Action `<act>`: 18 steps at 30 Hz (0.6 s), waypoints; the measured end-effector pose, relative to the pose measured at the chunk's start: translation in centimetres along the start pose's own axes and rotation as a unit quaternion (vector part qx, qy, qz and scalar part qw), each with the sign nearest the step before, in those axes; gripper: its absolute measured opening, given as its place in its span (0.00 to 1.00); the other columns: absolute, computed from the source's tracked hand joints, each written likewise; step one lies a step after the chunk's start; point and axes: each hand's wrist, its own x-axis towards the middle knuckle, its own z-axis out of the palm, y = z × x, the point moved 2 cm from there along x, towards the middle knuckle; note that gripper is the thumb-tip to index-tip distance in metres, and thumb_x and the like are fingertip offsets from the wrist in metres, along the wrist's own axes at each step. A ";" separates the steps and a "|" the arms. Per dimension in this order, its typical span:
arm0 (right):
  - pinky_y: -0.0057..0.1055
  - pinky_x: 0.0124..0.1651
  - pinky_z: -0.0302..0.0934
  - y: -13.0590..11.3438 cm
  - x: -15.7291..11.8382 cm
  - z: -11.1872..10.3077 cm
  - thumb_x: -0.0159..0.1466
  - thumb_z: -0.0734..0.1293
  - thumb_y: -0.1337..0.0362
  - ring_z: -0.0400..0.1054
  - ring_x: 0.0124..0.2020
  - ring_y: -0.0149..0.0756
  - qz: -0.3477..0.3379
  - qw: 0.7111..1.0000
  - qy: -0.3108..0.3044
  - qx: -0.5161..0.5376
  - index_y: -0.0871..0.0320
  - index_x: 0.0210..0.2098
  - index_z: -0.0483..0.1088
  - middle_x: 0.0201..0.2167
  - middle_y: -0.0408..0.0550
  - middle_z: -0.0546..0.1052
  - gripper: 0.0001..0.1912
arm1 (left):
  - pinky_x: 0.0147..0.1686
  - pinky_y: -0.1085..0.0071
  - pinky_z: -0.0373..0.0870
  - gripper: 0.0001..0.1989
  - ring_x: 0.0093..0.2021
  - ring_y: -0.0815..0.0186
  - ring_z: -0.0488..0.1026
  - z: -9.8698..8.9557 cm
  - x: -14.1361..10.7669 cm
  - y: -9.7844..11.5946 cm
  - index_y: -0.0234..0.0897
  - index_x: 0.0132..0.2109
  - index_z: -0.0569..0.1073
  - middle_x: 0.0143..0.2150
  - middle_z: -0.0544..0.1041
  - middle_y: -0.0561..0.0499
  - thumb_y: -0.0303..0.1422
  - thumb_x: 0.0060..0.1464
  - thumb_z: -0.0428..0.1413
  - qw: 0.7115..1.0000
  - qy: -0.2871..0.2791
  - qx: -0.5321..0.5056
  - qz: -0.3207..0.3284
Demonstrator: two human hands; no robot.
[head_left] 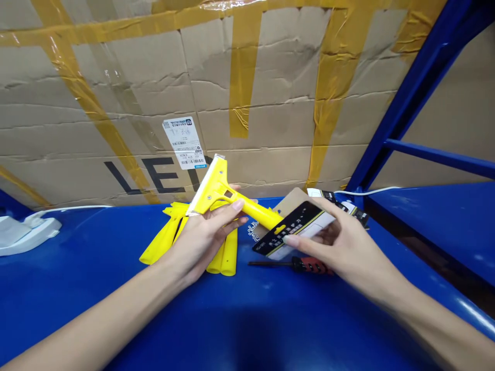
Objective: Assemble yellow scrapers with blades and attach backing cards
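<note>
My left hand (211, 232) grips a yellow scraper (218, 188) near its head, thumb on the neck. The scraper's wide blade end points up and left, and its handle slants down to the right. In my right hand (336, 237) is a black and white printed card sleeve (296, 229), pinched between thumb and fingers. The handle's end meets the sleeve's opening; its tip is hidden there. Several yellow handles (228, 252) lie behind and below my left hand. A red and black screwdriver (309, 265) rests under the sleeve.
Small metal nuts (253, 232) lie on the blue surface (255, 319). More printed cards (356, 211) are behind my right hand. A large taped cardboard box (216, 103) stands at the back. A blue metal frame (410, 93) rises at right; a white object (31, 234) sits at left.
</note>
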 end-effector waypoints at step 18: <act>0.32 0.40 0.72 -1.2 1.9 1.4 0.53 0.79 0.61 0.78 0.39 0.39 0.098 0.985 -0.074 0.125 0.56 0.48 0.73 0.42 0.48 0.83 0.25 | 0.48 0.70 0.76 0.11 0.40 0.67 0.81 -1.0 1.9 0.4 0.37 0.46 0.73 0.41 0.84 0.47 0.27 0.57 0.65 0.998 0.056 0.030 -0.015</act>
